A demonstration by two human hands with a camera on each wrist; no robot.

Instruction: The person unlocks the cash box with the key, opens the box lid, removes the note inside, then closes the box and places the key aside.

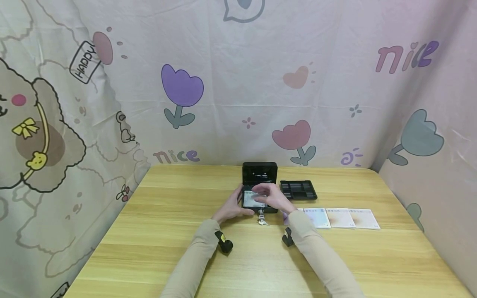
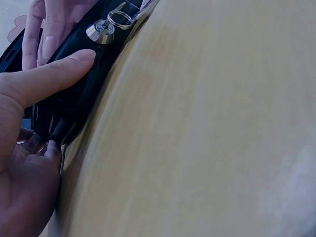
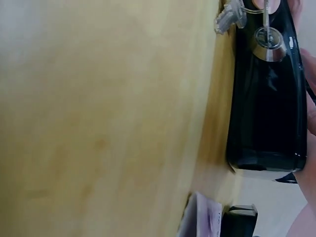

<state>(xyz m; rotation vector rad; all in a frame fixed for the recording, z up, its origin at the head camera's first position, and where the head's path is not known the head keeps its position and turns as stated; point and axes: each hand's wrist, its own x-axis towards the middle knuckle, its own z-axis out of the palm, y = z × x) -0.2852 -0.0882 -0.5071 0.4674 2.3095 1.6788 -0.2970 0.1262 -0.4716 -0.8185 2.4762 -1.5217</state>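
A small black cash box [image 1: 259, 169] stands on the table with its lid raised. My left hand [image 1: 231, 207] grips the box's left side, the thumb [image 2: 64, 71] along the front edge and the other fingers around the side. Over the box's inside is my right hand [image 1: 275, 198], its fingers reaching down onto a pale banknote [image 1: 249, 199] that lies in the box. The left wrist view shows those fingers [image 2: 52, 34] fairly straight; their tips are partly hidden. A key sits in the round silver lock [image 3: 269, 45], with a bunch of keys [image 1: 262, 219] hanging from it.
A black compartment tray [image 1: 299, 191] lies right of the box. In front of it, a row of overlapping banknotes [image 1: 337, 218] runs to the right, its purple left end [image 3: 210, 217] partly behind my right sleeve. A patterned cloth [image 1: 231, 82] hangs behind the wooden table [image 1: 156, 256].
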